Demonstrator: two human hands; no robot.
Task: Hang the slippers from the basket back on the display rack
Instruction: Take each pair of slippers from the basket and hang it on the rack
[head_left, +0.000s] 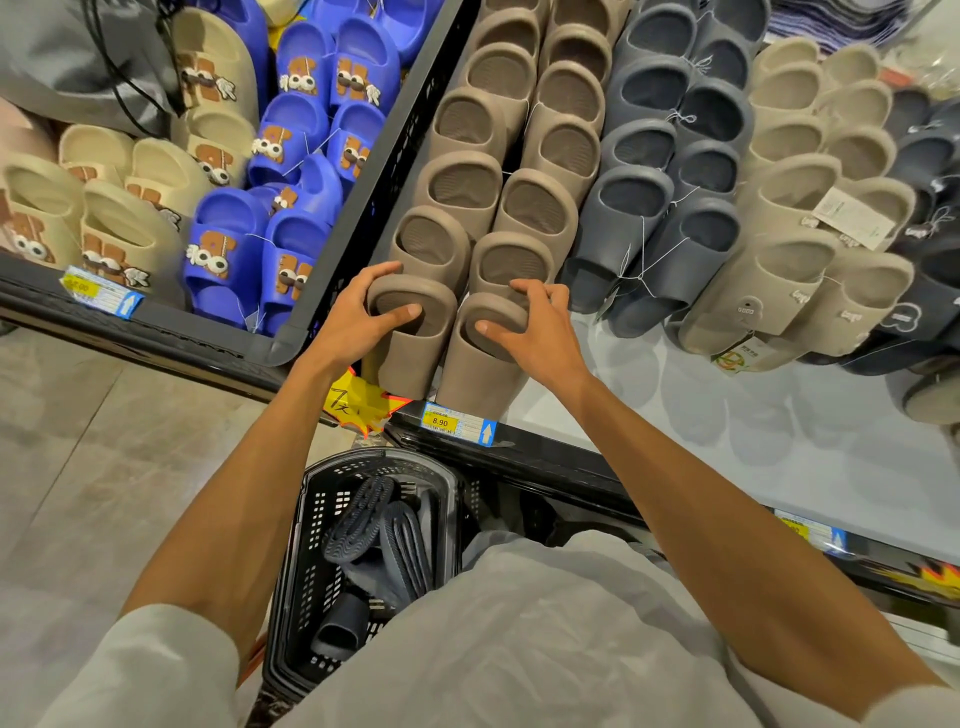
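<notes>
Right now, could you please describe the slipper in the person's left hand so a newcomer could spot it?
Start at the two columns of taupe slippers right of the blue ones. Follow the left column to its lowest slipper, above the yellow starburst tag. Only it is gripped by the left hand.

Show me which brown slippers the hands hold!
The bottom pair of brown slippers, above the 8.90 price tag. The left hand grips one, the right hand the other; those above hang untouched.

Basket (311, 525) below display rack (701, 415) (slippers (384, 535) inside); left hand (358, 322), right hand (535, 332) on rack's bottom pair (415, 358).
</notes>
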